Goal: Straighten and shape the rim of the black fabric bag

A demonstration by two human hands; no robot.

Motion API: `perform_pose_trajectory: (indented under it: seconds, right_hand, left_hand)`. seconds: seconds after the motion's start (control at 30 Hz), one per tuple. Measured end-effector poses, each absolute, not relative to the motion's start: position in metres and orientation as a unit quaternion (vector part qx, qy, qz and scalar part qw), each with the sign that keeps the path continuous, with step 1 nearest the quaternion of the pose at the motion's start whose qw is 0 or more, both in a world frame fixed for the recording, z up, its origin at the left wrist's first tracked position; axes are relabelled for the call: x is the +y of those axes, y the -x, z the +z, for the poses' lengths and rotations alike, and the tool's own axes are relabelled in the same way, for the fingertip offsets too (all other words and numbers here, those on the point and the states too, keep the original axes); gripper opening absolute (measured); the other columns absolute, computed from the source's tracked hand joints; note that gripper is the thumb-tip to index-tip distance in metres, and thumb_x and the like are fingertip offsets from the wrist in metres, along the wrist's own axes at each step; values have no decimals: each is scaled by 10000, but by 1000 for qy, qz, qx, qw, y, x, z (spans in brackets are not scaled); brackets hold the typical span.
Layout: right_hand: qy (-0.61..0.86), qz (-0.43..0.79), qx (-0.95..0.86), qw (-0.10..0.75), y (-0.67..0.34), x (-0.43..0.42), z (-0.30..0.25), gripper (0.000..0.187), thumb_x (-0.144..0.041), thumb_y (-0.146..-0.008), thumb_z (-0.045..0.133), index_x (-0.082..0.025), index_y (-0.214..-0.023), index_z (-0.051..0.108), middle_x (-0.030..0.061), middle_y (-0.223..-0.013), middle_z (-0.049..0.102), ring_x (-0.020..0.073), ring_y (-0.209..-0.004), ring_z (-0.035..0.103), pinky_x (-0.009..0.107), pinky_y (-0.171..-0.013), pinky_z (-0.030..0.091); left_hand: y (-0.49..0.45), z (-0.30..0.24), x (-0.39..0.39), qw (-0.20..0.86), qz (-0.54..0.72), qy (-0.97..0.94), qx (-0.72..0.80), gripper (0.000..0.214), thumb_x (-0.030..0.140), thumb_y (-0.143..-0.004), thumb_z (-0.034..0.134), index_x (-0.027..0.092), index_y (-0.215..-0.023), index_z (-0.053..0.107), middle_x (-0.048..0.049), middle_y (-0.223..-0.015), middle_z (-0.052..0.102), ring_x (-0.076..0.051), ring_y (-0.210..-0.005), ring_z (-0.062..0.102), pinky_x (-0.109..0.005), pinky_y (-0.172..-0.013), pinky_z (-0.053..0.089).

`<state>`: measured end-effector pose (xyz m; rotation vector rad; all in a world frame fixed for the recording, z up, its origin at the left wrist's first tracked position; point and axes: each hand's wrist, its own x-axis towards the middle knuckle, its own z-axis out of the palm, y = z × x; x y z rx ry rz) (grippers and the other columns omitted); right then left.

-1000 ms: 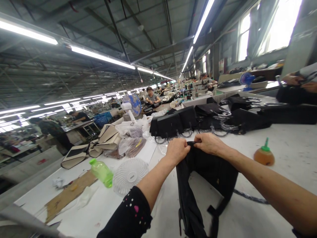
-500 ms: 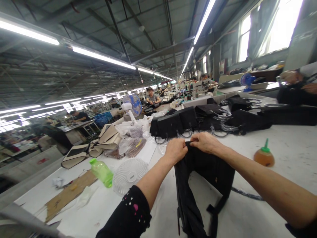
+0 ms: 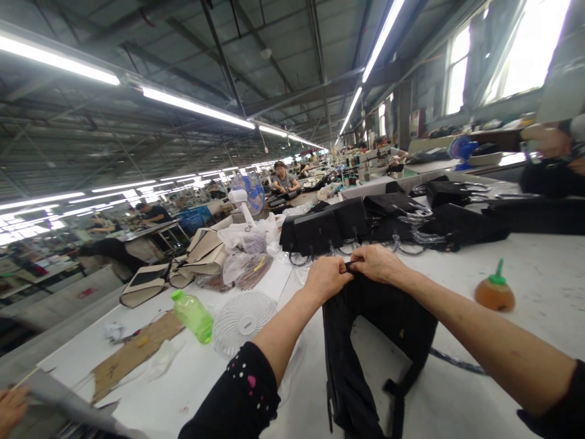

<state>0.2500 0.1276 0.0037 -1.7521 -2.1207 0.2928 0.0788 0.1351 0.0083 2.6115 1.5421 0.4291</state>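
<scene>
A black fabric bag piece (image 3: 379,341) with dangling straps hangs from my two hands above the white table (image 3: 539,268). My left hand (image 3: 326,277) is closed in a fist on its top edge. My right hand (image 3: 377,262) pinches the same edge just to the right, the two hands almost touching. The bag's lower part drapes down toward me and a strap trails off to the right.
A row of finished black bags (image 3: 347,225) with clear handles lies beyond my hands. A brown glue bottle with green cap (image 3: 494,291) stands right. A white fan (image 3: 240,320), a green bottle (image 3: 194,314) and cardboard (image 3: 132,353) lie left. Another person's hands (image 3: 551,140) work far right.
My hands stay gripped on the bag's top edge. The view has shifted slightly. A hand with grey material has come into the bottom left corner.
</scene>
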Motion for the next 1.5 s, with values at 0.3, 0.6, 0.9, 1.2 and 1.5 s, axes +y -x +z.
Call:
perform_pose_trajectory:
  seconds: [0.3,0.6,0.9,1.2,1.5]
  right_hand:
    - [637,102,-753,133,-260,108,19,115,-286,-951,713,-185,-898,723,14,-878,717,198,-896,682,384,-858,549]
    - [640,114,-748,133,-265,107,16,145,-282,-946,691,-176,-847,677,-4,-819,661,179,-799,626,354,-791,517]
    - [583,157,-777,181,-260,118,7,106,-231,-937,710,-179,-1029,714,9,-949,723,194,-908,675,370,-864,530]
    - [582,143,-779,184,-256,121,4,101,-257,-935,715,-172,-884,699,-16,-817,684,177,-800,650,346,-787,525]
    - [577,106,-786,195,-253,116,3,157,-259,-939,685,-179,-804,677,-23,-759,654,171,-765,626,327,-750,487]
  left_hand:
    - [-66,14,129,156,143,-854,476,559,254,-605,920,202,-1048,583,4,-912,683,-211,-841,638,-276,-684,417]
    - [-52,-3,163,339,151,-810,455,180,194,-640,784,167,-734,632,65,-662,598,-127,-660,550,-240,-606,381]
    - [-47,-6,161,380,186,-786,450,222,254,-592,783,171,-698,606,65,-631,566,-114,-621,492,-244,-580,330]
    - [-47,-9,163,367,183,-799,439,218,251,-621,791,173,-724,615,73,-623,562,-110,-612,482,-244,-584,323]
    - [-49,-3,150,284,191,-838,425,238,383,-734,808,177,-774,694,61,-677,581,-126,-689,519,-245,-629,334]
